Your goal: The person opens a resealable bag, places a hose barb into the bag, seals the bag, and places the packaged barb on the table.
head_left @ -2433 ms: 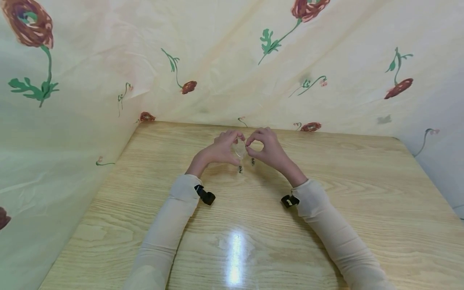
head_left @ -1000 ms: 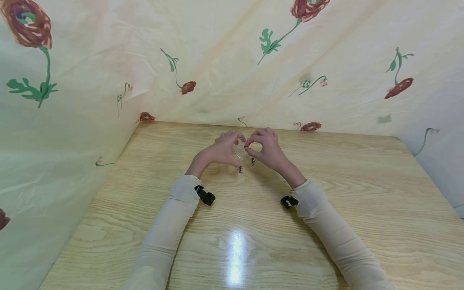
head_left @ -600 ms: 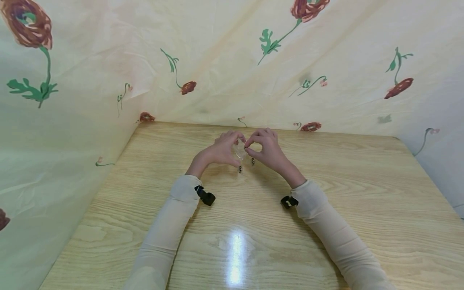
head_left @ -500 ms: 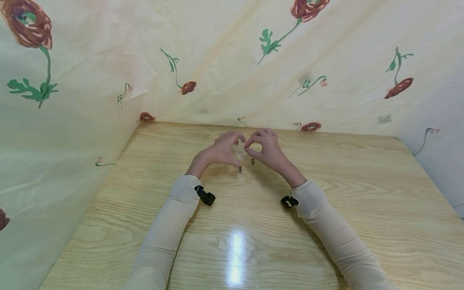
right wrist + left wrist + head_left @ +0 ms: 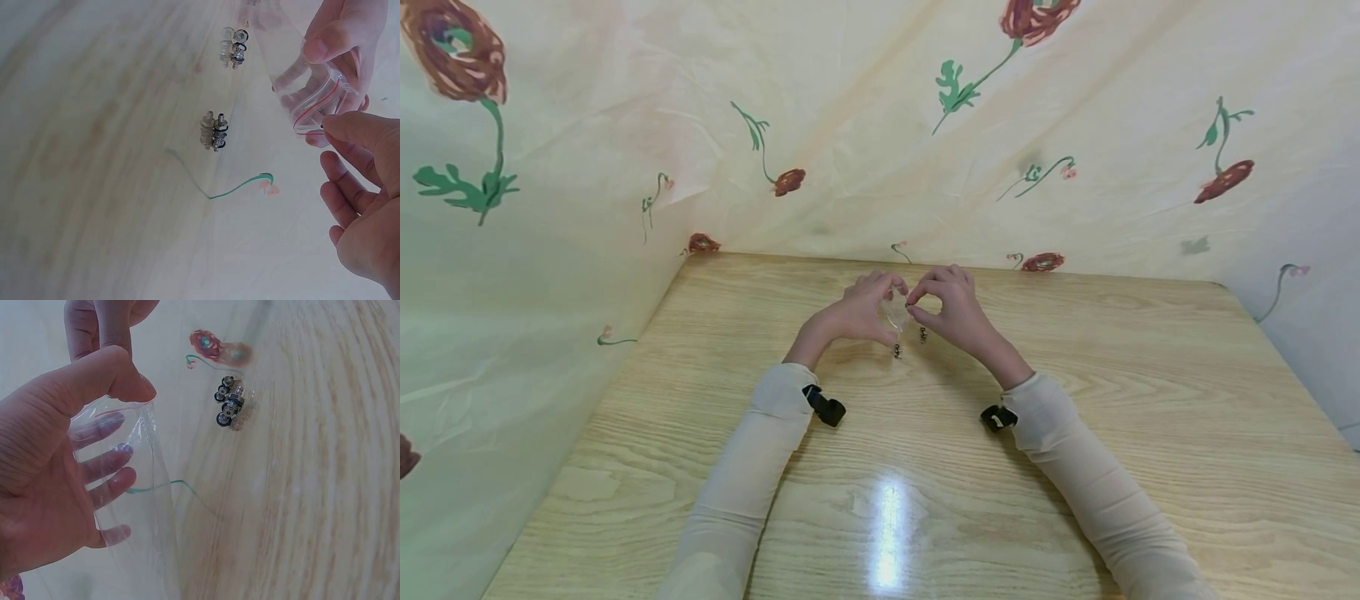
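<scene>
My left hand (image 5: 857,310) holds a clear zip bag (image 5: 147,544) near its mouth, with a red strip along the seal. The thumb lies over the edge and the other fingers show through the plastic. At that mouth, thumb and index finger of my right hand (image 5: 369,200) pinch a small dark piece (image 5: 322,127), mostly covered by the fingertips; its kind cannot be made out. Two small groups of metal fittings with black rings lie on the table: the nearer fittings (image 5: 897,351) and the farther fittings (image 5: 923,334), below the hands.
The glossy wood-grain table (image 5: 887,433) reflects a bright light near its front. A flower-printed cloth (image 5: 865,125) hangs behind it and along the left side. Black straps with cameras (image 5: 825,406) sit on both wrists.
My right hand has moved slightly left, bringing its pinched fingertips against the bag's mouth. My left hand and the fittings stay about where they were.
</scene>
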Available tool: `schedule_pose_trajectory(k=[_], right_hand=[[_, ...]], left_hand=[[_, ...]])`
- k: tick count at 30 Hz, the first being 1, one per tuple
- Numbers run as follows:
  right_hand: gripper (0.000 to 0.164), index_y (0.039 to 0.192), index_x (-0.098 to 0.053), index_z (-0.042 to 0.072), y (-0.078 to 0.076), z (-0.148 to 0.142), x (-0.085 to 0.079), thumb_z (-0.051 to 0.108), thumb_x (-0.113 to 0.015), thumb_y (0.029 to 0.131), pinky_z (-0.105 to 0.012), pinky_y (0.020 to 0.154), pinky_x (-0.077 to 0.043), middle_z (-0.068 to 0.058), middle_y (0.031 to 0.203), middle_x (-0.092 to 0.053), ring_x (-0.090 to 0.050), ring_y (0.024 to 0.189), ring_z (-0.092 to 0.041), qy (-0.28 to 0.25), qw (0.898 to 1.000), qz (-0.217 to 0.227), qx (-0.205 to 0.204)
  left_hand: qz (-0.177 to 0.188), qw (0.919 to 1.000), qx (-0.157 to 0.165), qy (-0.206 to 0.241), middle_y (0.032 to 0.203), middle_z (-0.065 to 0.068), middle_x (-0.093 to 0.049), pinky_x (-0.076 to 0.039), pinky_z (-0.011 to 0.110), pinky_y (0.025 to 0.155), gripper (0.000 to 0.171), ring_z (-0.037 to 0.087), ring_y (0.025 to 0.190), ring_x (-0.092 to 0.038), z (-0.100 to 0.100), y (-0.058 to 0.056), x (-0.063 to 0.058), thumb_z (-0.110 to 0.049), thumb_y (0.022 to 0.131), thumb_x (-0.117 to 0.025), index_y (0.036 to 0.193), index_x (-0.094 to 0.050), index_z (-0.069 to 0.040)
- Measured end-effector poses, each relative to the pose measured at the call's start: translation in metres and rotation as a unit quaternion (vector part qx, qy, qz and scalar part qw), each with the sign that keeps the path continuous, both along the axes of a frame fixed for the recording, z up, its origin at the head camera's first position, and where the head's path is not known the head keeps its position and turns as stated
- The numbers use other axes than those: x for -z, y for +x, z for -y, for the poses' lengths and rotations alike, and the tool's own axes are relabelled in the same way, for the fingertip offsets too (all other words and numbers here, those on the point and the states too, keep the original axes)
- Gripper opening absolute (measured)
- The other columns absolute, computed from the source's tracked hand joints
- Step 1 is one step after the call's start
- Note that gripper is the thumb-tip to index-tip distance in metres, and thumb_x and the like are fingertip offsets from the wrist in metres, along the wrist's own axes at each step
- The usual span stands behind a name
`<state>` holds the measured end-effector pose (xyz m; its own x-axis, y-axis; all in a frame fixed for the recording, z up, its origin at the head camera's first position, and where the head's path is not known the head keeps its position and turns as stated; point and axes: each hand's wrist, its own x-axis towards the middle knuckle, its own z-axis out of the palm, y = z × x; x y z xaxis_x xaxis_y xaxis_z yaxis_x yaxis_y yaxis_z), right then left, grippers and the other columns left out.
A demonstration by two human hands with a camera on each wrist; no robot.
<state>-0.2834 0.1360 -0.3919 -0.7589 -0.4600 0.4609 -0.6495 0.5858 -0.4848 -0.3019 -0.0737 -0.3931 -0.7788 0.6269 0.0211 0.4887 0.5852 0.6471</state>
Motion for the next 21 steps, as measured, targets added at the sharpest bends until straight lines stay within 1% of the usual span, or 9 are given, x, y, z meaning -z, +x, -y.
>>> schedule_pose_trajectory(k=[5,11,21], right_hand=[[0.004,0.091,-0.077,0.005,-0.0006,-0.0003,0.0005,0.007,-0.078,0.087,-0.062,0.109,-0.024,-0.016,0.106,-0.069,-0.051,0.105,-0.035,0.005,1.000,0.000,-0.003],[0.004,0.091,-0.077,0.005,-0.0004,0.0002,0.0007,0.008,-0.078,0.088,-0.062,0.109,-0.023,-0.016,0.107,-0.069,-0.051,0.107,-0.037,-0.001,1.000,-0.001,-0.010],[0.006,0.090,-0.077,0.003,0.0005,0.0003,-0.0004,0.009,-0.078,0.089,-0.061,0.105,-0.026,-0.016,0.105,-0.070,-0.050,0.102,-0.035,-0.005,1.000,-0.001,-0.005]], left_hand=[[0.001,1.0000,0.003,-0.002,0.139,0.018,-0.045,-0.030,0.054,0.100,0.065,0.029,0.120,-0.042,-0.0009,0.0004,0.0013,-0.019,0.078,-0.076,0.134,-0.044,-0.013],[0.001,1.0000,0.000,-0.008,0.136,0.018,-0.046,-0.030,0.053,0.098,0.067,0.029,0.117,-0.042,-0.0013,0.0014,0.0009,-0.018,0.078,-0.077,0.135,-0.044,-0.013],[0.007,1.0000,-0.002,-0.003,0.139,0.018,-0.044,-0.028,0.057,0.102,0.068,0.030,0.121,-0.042,-0.0017,0.0018,0.0002,-0.017,0.079,-0.078,0.136,-0.043,-0.014]])
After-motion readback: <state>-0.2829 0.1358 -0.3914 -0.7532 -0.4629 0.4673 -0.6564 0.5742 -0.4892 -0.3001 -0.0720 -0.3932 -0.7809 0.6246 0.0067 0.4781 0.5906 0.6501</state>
